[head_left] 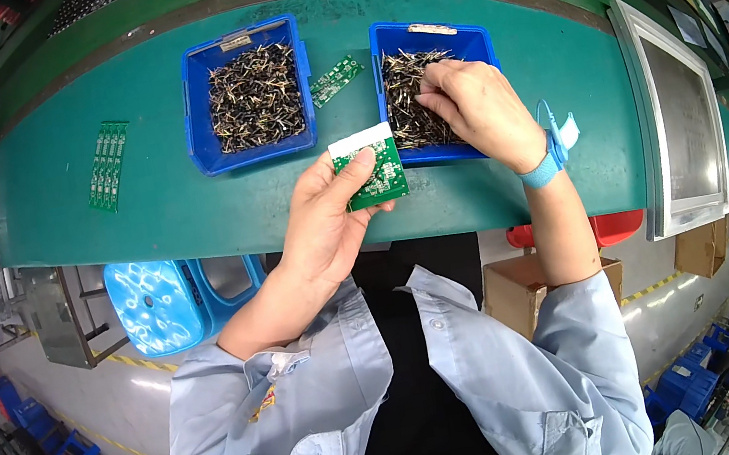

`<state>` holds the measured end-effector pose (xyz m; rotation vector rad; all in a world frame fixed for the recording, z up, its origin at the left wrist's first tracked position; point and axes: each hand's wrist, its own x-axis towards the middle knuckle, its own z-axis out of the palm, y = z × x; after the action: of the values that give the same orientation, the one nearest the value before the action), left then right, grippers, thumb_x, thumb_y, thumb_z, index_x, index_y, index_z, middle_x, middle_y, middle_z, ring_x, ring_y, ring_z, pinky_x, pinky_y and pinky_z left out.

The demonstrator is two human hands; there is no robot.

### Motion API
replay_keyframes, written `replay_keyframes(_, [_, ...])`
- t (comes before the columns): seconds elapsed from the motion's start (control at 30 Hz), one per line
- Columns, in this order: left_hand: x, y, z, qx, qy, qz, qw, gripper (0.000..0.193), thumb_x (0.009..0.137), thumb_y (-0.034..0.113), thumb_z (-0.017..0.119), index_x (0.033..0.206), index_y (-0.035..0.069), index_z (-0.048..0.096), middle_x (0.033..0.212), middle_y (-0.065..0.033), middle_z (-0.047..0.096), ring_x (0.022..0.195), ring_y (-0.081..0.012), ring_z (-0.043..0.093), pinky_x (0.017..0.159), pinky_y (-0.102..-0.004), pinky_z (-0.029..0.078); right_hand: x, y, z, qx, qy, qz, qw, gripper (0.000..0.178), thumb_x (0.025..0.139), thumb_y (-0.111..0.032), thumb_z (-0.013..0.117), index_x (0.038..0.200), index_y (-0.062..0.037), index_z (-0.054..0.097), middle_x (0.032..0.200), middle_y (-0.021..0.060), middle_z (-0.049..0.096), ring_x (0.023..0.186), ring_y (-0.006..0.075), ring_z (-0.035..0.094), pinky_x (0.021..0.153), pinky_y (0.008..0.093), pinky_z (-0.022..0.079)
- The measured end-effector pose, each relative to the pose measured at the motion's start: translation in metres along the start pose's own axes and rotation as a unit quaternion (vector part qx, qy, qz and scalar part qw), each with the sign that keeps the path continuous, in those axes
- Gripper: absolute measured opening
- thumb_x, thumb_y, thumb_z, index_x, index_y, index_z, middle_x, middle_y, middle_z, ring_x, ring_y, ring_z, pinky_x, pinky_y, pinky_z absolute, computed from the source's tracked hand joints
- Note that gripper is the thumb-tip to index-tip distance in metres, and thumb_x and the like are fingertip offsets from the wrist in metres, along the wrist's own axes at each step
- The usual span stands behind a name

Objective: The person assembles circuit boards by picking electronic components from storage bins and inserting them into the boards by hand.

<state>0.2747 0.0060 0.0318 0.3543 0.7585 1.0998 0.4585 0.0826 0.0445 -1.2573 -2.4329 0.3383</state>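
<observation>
Board (386, 175) is pinched by the left hand (324, 220) over the bench (176, 207) while the curled right hand (486, 113), hold unclear, seems to pick parts (408, 108) from the right bin (437, 154), next calling for a fine grip.

The tabletop (583, 57) offers passage at two o'clock. Blue bins (259, 156) obstruct eleven and one; room behind is hard to judge.

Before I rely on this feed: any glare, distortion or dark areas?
All in the head view: the fisheye bows the far edge of the green table; white glare streaks the blue stool; the picture's corners fall to black; whatever the right hand may hold is unclear.
</observation>
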Motion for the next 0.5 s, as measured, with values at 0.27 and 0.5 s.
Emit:
replay_keyframes(0.27, [0.001, 0.002, 0.007, 0.014, 0.017, 0.000, 1.000, 0.017, 0.081, 0.005, 0.056, 0.096, -0.002, 0.051, 0.081, -0.0073, 0.057, 0.068, -0.0090, 0.056, 0.060, -0.0182, 0.046, 0.000, 0.001, 0.009, -0.045, 0.042, -0.043, 0.997, 0.007, 0.069, -0.001, 0.053, 0.065, -0.0006, 0.047, 0.058, 0.0112, 0.051, 0.052, 0.0296, 0.051, 0.048, 0.0359, 0.040])
replay_keyframes(0.5, [0.000, 0.001, -0.007, 0.121, -0.023, 0.072, 0.990, 0.012, 0.081, 0.004, 0.055, 0.089, 0.000, 0.048, 0.080, -0.0100, 0.058, 0.069, -0.0152, 0.060, 0.060, -0.0214, 0.048, -0.001, 0.001, 0.007, -0.006, 0.015, -0.003, 1.000, 0.007, 0.071, -0.002, 0.057, 0.073, -0.0004, 0.051, 0.063, 0.0088, 0.054, 0.051, 0.0253, 0.049, 0.051, 0.0316, 0.039])
